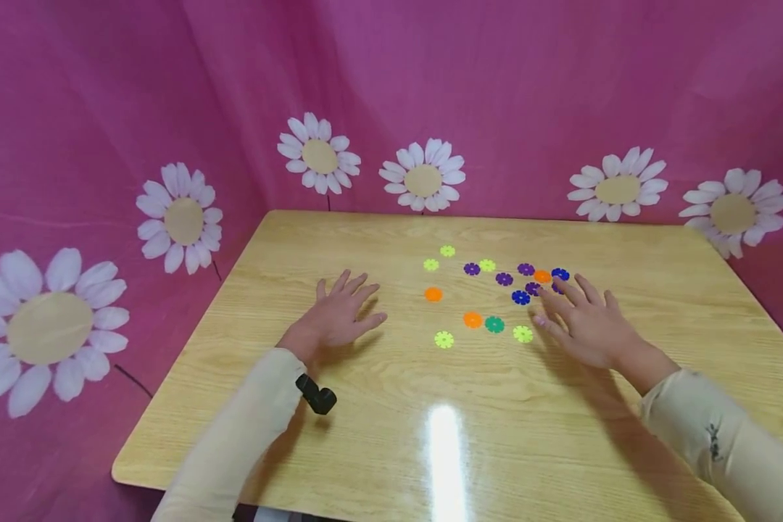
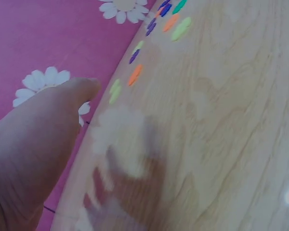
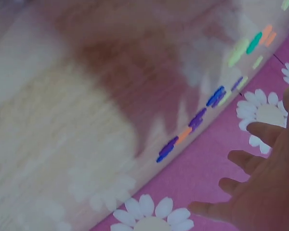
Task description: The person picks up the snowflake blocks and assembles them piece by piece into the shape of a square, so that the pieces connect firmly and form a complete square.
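Small flat snowflake-shaped discs lie scattered on the wooden table in front of both hands. My right hand (image 1: 590,326) hovers with spread fingers at the right end of the group, overlapping a purple disc (image 1: 559,287) in the head view. Close by its fingertips are a dark blue disc (image 1: 520,297), an orange disc (image 1: 542,276) and a yellow-green disc (image 1: 523,333). My left hand (image 1: 339,315) is held over the table to the left of the discs, fingers spread and holding nothing. Nearest to it is another orange disc (image 1: 433,294).
The wooden table (image 1: 378,442) has a bright light reflection near its front. A pink curtain (image 1: 496,87) printed with white daisies stands behind and to the left of it. A black strap piece (image 1: 316,395) sits on the left sleeve. A green disc (image 1: 494,324) lies mid-table.
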`<state>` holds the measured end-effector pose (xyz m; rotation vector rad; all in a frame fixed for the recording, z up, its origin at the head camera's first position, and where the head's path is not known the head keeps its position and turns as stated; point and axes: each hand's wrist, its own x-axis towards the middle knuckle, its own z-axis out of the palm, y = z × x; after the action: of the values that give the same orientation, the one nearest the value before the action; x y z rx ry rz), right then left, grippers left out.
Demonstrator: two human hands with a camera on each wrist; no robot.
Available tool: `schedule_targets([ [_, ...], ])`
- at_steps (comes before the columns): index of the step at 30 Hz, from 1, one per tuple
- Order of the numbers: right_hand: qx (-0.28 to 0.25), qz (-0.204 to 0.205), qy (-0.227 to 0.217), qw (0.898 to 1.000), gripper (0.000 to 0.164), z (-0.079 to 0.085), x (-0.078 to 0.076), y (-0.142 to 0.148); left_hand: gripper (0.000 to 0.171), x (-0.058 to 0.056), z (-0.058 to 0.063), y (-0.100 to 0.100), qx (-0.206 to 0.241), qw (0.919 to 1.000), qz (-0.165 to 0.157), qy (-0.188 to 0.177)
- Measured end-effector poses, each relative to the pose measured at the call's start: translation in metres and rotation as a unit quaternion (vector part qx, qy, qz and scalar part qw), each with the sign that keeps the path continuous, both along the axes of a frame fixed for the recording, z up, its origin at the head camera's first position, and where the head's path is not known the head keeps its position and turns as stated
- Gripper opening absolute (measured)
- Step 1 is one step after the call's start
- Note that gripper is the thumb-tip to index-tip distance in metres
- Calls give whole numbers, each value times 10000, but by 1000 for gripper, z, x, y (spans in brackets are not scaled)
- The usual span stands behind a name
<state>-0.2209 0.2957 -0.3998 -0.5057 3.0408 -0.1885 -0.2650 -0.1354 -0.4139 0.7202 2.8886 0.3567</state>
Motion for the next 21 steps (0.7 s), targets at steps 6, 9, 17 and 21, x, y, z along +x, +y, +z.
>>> schedule_targets([
  [6,-52,203,-18,9998,60,-11,6,-5,75,1,-6,21,-62,9992,-327,-210],
  [9,-14,340,30,9994,55,-12,4,-8,76,1,-5,31,12,9983,-494,-303],
  [17,77,567,166,9982,48,-18,1,-12,72,3,-9,63,-38,9955,-868,-372],
  [21,95,560,174,9982,47,-20,1,-13,68,6,-18,73,-128,9935,-1095,-296],
])
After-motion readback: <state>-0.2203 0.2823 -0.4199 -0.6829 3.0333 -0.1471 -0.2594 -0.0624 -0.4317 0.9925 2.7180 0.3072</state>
